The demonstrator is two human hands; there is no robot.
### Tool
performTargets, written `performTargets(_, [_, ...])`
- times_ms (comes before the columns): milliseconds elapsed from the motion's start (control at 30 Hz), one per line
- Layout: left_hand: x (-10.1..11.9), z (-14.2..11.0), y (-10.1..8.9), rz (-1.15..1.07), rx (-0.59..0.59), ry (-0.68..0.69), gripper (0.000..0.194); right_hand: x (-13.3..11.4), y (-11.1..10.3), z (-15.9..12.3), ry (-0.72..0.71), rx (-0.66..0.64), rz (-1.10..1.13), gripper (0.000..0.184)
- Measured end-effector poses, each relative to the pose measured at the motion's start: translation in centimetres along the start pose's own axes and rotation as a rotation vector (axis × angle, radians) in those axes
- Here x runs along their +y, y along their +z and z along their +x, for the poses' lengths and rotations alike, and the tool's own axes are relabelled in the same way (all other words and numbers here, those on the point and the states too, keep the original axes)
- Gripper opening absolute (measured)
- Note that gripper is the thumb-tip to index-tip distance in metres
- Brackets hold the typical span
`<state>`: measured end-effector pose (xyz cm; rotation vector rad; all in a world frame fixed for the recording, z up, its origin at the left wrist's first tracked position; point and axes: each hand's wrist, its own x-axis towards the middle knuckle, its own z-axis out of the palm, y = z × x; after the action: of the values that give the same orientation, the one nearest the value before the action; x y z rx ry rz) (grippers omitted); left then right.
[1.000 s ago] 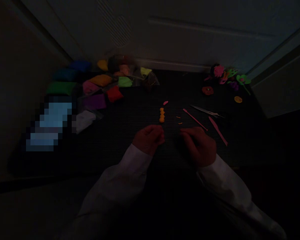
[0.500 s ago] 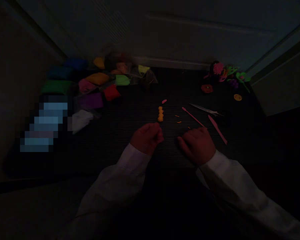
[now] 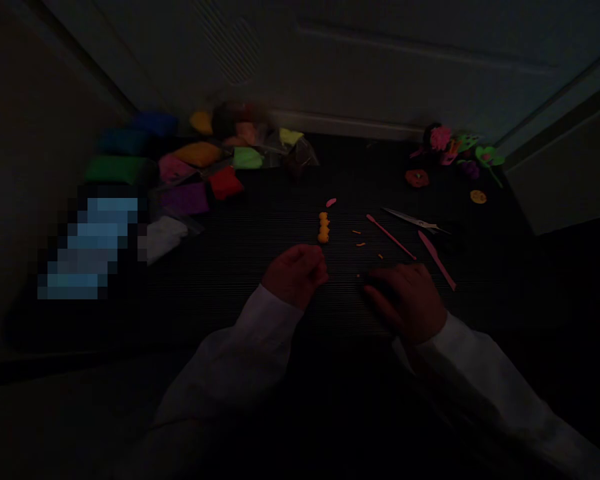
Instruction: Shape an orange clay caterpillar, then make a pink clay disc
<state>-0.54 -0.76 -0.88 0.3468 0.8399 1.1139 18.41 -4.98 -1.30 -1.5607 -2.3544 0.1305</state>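
My left hand (image 3: 296, 275) is closed in a pinch just below a small orange row of clay balls (image 3: 323, 228). Whatever its fingers hold, if anything, is hidden. My right hand (image 3: 405, 299) hovers low over the dark table, thumb and fingers apart, with nothing visible in it. A tiny orange clay bit (image 3: 358, 275) lies by its fingertips. Several thin orange clay strips (image 3: 361, 245) are scattered above that hand. A small pink clay piece (image 3: 331, 202) rests beyond the orange row.
To the right lie a thin pink modelling tool (image 3: 391, 237), scissors (image 3: 415, 220) and a pink plastic knife (image 3: 437, 261). Clay flowers (image 3: 440, 140) stand at the back right. Bagged coloured clay (image 3: 185, 199) and a blurred-out lit screen (image 3: 93, 243) occupy the left.
My right hand has drawn back slightly to the right and nearer to me, uncovering the tiny orange bit and the pink tool's lower end. My left hand keeps its pinch.
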Motion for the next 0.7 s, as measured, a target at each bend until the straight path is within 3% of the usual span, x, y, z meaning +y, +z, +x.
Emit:
performTargets(233, [0.04, -0.07, 0.15, -0.009, -0.006, 0.001, 0.024, -0.2, -0.33, -0.76, -0.135, -0.056, -0.122, 0.033])
performTargets(700, [0.15, -0.04, 0.13, -0.013, -0.009, -0.023, 0.021, -0.36, -0.14, -0.37, -0.012, -0.078, -0.155, 0.038])
